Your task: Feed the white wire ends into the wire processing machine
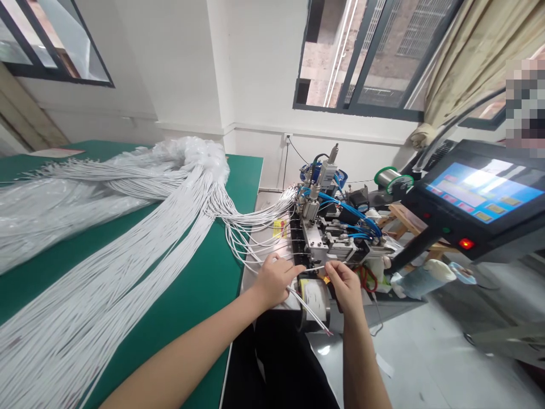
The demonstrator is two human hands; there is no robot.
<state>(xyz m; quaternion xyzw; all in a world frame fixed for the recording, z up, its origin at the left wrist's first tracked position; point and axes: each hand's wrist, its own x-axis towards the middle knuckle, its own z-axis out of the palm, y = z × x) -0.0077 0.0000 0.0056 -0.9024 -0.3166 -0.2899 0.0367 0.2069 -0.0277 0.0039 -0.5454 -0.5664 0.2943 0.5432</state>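
Note:
My left hand (275,282) is closed on white cables, and their loose ends (313,311) stick out below it toward the lower right. Between the two hands runs a short stretch of one white cable (314,269). The fingertips of my right hand (344,284) pinch that cable at its right part. Both hands are at the front edge of a machine (317,236) with metal blocks and blue tubes. More white cables (259,216) curve from the big bundle into the machine's left side.
A long bundle of white cables (140,267) lies on the green table (183,318) at left, beside clear plastic wrapping (55,210). A lit touch screen (489,190) stands at right, near a wire spool (389,179). A blue-white roll (426,278) is below the screen.

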